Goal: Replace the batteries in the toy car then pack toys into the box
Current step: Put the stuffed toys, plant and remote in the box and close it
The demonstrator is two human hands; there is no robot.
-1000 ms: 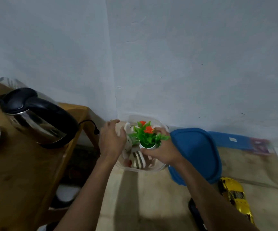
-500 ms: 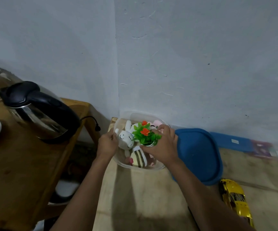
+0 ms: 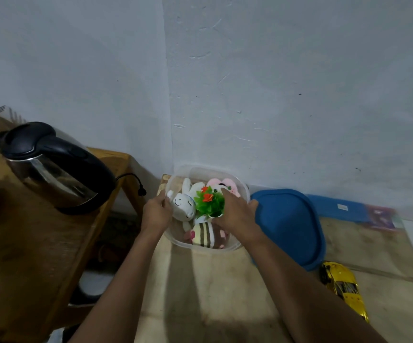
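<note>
A clear plastic box [image 3: 201, 245] stands against the wall corner. Inside lie a white rabbit plush [image 3: 183, 205], a pink plush [image 3: 221, 184] and a striped plush [image 3: 204, 235]. My right hand [image 3: 236, 215] grips a small potted plastic plant [image 3: 210, 203] with green leaves and orange flowers, held low inside the box among the plushes. My left hand [image 3: 156, 212] grips the box's left rim. The yellow toy car [image 3: 344, 288] lies on the surface to the right, apart from both hands.
The blue box lid [image 3: 289, 225] lies just right of the box. A black and steel kettle [image 3: 52, 167] with its cord stands on the wooden table [image 3: 27, 256] at left. A flat blue package [image 3: 344, 209] lies along the wall at right.
My right hand has lowered the plastic plant from above the box's rim down among the plushes. My left hand has slid from over the rabbit to the box's left rim.
</note>
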